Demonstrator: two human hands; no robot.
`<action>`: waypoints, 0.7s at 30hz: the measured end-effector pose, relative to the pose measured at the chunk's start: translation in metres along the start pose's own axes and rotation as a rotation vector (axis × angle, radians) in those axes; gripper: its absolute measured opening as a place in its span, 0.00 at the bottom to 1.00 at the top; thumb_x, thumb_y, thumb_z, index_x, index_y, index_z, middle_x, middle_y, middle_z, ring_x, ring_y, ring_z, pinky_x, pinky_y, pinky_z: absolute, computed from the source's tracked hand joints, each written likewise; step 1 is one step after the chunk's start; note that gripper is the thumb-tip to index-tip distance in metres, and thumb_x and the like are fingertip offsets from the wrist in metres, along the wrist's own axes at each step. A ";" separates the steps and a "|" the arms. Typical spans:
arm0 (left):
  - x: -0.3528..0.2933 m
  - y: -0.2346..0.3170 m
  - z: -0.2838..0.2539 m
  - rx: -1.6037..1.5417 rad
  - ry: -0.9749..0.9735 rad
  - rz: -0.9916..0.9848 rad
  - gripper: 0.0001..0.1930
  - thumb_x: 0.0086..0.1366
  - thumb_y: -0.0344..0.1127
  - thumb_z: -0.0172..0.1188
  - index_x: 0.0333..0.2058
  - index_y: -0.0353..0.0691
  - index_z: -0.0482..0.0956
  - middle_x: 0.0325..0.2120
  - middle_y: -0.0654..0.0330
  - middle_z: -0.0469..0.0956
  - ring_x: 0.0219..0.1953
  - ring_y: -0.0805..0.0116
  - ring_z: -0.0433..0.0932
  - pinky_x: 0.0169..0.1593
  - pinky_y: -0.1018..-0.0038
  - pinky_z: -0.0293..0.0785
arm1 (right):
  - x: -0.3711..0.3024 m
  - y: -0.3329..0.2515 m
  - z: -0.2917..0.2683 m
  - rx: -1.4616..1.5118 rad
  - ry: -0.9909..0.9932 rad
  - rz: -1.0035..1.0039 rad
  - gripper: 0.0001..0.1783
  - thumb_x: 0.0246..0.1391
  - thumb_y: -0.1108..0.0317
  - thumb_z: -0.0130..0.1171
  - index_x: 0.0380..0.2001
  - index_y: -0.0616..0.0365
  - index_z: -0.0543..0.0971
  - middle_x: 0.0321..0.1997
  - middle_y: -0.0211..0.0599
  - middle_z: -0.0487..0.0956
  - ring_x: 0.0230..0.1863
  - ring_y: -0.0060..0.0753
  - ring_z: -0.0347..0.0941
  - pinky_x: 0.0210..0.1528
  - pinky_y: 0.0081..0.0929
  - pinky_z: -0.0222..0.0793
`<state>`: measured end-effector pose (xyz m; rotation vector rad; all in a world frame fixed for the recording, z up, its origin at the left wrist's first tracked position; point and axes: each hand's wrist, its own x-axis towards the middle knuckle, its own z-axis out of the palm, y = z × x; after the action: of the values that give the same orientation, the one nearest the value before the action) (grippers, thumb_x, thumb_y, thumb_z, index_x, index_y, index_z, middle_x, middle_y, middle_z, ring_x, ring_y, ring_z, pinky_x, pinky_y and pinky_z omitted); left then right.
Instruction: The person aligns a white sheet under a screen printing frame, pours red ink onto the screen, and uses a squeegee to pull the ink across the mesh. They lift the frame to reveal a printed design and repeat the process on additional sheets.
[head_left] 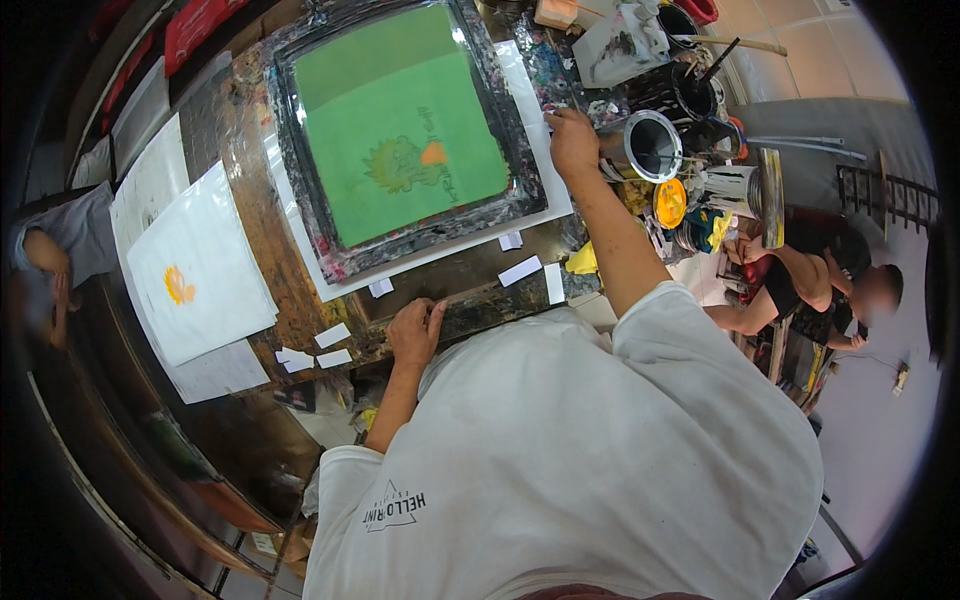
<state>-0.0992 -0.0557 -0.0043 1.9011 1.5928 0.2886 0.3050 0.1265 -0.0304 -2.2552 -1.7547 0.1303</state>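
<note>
Resting the left hand (414, 332) loose on the counter's (302, 312) near edge; got the right hand (573, 145) by the white sheet (518, 82) under the green screen (385, 115), can't tell if gripping.

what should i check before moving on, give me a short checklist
1. Screen-printing frame over white sheet: ok, sheet edges show on three sides.
2. Left hand off the frame: ok, it rests at the table's near edge.
3. Right hand pinching the sheet's right edge: cannot tell, contact is unclear.
4. Paper slips away from the sheet: not ok, two sit right at its near edge.
5. Alignment beneath green mesh: cannot tell, hidden.
</note>
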 end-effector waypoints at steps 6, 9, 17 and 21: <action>0.000 -0.003 0.002 0.004 -0.004 0.017 0.21 0.72 0.57 0.63 0.32 0.44 0.83 0.22 0.58 0.76 0.28 0.54 0.80 0.33 0.58 0.73 | 0.001 -0.001 -0.002 0.013 -0.015 0.010 0.18 0.59 0.74 0.57 0.48 0.49 0.89 0.57 0.35 0.83 0.60 0.49 0.77 0.61 0.44 0.77; 0.001 -0.006 0.004 0.026 -0.008 0.027 0.21 0.72 0.57 0.62 0.32 0.44 0.83 0.22 0.57 0.76 0.28 0.54 0.80 0.32 0.58 0.72 | 0.004 0.000 -0.003 0.030 -0.026 0.000 0.18 0.60 0.74 0.56 0.49 0.51 0.88 0.57 0.36 0.83 0.60 0.50 0.77 0.62 0.45 0.76; 0.000 -0.004 0.004 0.020 0.026 0.058 0.20 0.72 0.55 0.64 0.31 0.43 0.81 0.21 0.56 0.76 0.26 0.52 0.79 0.31 0.57 0.72 | 0.000 -0.002 -0.005 0.045 -0.022 -0.027 0.21 0.59 0.77 0.52 0.53 0.53 0.86 0.57 0.38 0.83 0.60 0.51 0.77 0.62 0.44 0.75; -0.001 -0.004 0.004 0.034 0.043 0.071 0.20 0.72 0.54 0.64 0.31 0.42 0.80 0.21 0.55 0.77 0.25 0.51 0.79 0.30 0.56 0.72 | 0.003 -0.014 -0.016 -0.060 -0.162 -0.034 0.15 0.65 0.71 0.53 0.46 0.57 0.87 0.55 0.41 0.81 0.57 0.52 0.78 0.59 0.45 0.78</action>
<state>-0.1002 -0.0581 -0.0096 1.9930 1.5698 0.3366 0.2967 0.1295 -0.0109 -2.3136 -1.9014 0.2640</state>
